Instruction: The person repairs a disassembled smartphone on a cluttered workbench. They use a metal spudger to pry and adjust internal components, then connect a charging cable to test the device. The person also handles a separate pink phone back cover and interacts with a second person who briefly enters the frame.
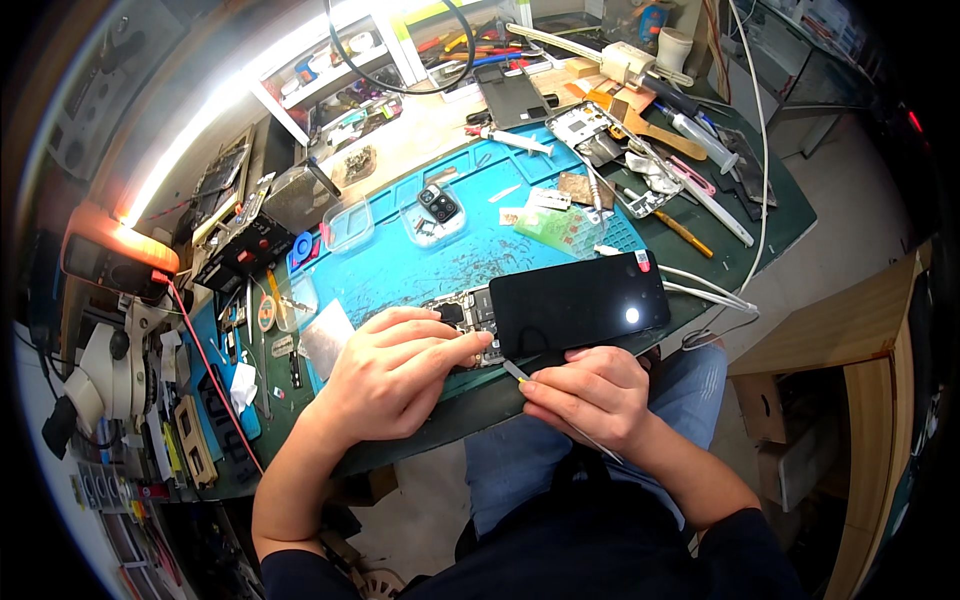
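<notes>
An opened phone body [463,314] lies near the front edge of the blue work mat [380,270], its inner boards and parts bare. Beside it on the right, a black phone screen [580,303] lies face up, reflecting a bright light, with a small sticker at its upper corner. My left hand [395,365] rests over the phone body, fingers extended, the index fingertip touching the inside near the screen's edge. In my right hand [595,392] is a thin pry tool [513,369] with a flat pale tip, pinched between thumb and fingers. Its tip points at the screen's lower left corner.
A clear tray [436,232] holding a camera module stands behind the phone. Farther right lie a syringe [703,140], phone frames and hand tools. At the left are an orange multimeter [115,255] and a red lead. White cables [715,292] hang over the right edge.
</notes>
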